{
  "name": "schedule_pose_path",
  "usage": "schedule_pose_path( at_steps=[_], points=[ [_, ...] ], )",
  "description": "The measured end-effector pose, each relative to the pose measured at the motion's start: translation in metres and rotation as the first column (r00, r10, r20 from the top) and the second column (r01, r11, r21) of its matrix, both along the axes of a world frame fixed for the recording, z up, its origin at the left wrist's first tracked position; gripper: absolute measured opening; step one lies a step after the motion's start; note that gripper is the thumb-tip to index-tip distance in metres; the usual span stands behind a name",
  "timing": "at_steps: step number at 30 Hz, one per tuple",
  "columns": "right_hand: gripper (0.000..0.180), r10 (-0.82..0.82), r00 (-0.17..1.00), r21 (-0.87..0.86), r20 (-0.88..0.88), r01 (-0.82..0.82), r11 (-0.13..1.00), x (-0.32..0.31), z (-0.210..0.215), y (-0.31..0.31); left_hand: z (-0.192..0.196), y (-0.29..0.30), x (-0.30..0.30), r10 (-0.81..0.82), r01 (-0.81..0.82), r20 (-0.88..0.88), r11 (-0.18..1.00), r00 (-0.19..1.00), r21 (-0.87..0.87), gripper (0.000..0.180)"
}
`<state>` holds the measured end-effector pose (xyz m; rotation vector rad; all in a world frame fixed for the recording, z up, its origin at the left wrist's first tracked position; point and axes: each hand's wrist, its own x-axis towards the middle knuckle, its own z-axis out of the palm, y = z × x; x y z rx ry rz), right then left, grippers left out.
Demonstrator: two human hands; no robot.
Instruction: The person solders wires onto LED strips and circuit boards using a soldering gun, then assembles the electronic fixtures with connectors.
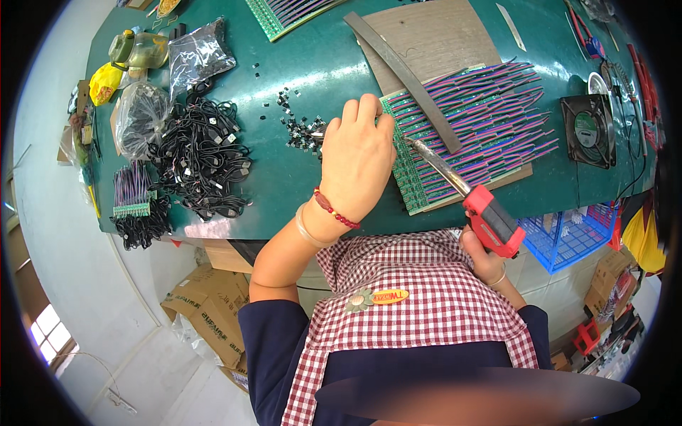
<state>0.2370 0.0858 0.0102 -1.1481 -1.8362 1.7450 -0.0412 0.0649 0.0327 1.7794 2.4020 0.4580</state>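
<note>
A green circuit board panel (pixel 406 174) lies on the table with rows of purple, pink and black wires (pixel 483 128) running off to the right. My left hand (pixel 359 160) is over the panel's left edge, its fingers curled closed; whatever they pinch is hidden beneath them. In my right hand (pixel 484 259) is a red and black soldering gun (pixel 494 221), its metal tip pointing up and left to the green part of the panel, close to my left fingers. A flat grey metal strip (pixel 412 89) lies slantwise across the wires. Small black connectors (pixel 302 133) are scattered left of my left hand.
Black cables with plugs (pixel 202 156) pile up at the left, near plastic bags (pixel 142 117) and a wired board stack (pixel 133 202). A brown board (pixel 455 28) lies under the panel. At the right are a black fan (pixel 588 130) and, below the table edge, a blue basket (pixel 568 238).
</note>
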Motion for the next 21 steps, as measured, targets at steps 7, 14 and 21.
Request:
schedule_pose_path(
  at_steps=[7, 14, 21],
  points=[
    [0.02, 0.057, 0.998, -0.113, 0.033, -0.053, 0.992, 0.0079, -0.0032, 0.0002, -0.0008, -0.0002, 0.0003, -0.001, 0.001, -0.004, 1.0, 1.0, 0.0, 0.014],
    [0.021, 0.02, 1.0, -0.014, -0.005, -0.02, 1.0, 0.0034, -0.0058, 0.0001, -0.0007, 0.0005, 0.0002, -0.005, 0.005, -0.01, 1.0, 1.0, -0.004, 0.013],
    [0.021, 0.033, 0.999, -0.009, 0.016, -0.033, 0.999, 0.003, -0.0033, 0.0018, 0.0008, 0.0009, 0.0005, -0.006, 0.006, -0.013, 1.0, 1.0, -0.016, 0.013]
  ],
)
